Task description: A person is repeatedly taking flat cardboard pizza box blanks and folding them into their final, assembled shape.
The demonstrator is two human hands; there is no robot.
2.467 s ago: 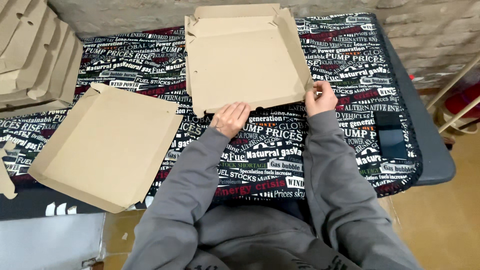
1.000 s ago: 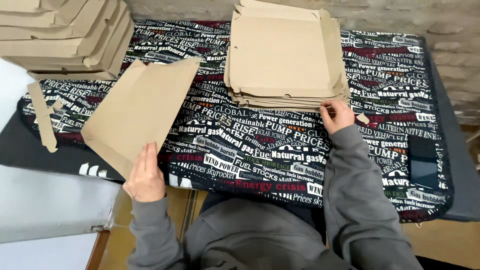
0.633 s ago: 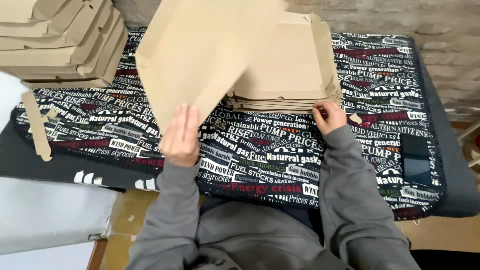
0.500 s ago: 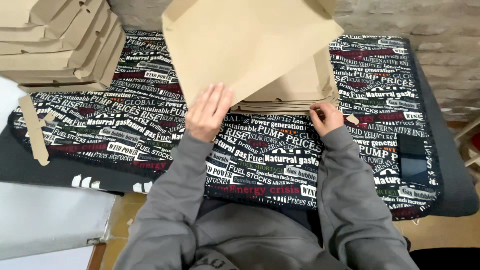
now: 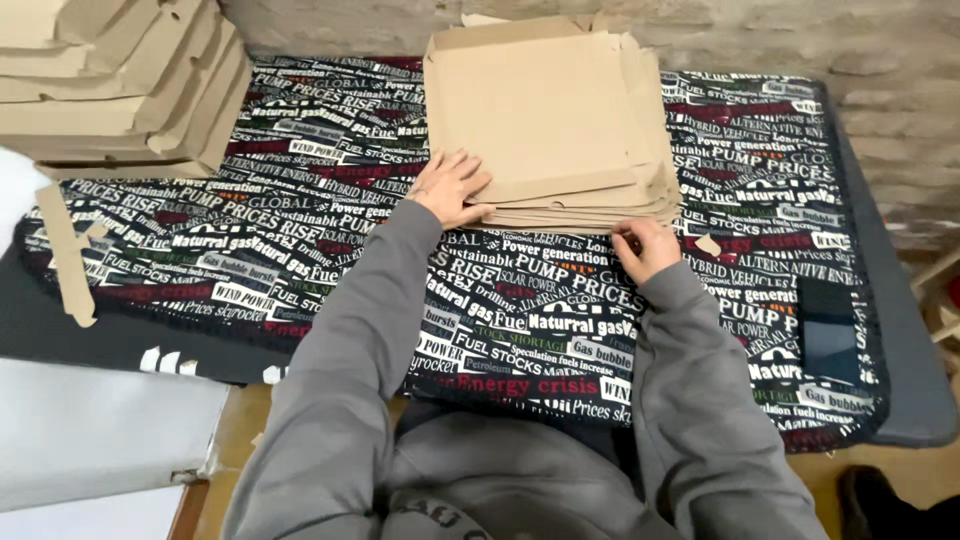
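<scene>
Rough brick wall backs a table draped in a black cloth [image 5: 330,260] printed with white and red lettering. Beyond both hands lies a stack of flat cardboard blanks [image 5: 545,125]. With fingers spread, the left hand [image 5: 447,187] rests flat on the top sheet's near left edge. Curled narrow, the right hand [image 5: 645,249] pinches the stack's near right corner. Folded boxes [image 5: 120,80] pile up far left of the left hand.
</scene>
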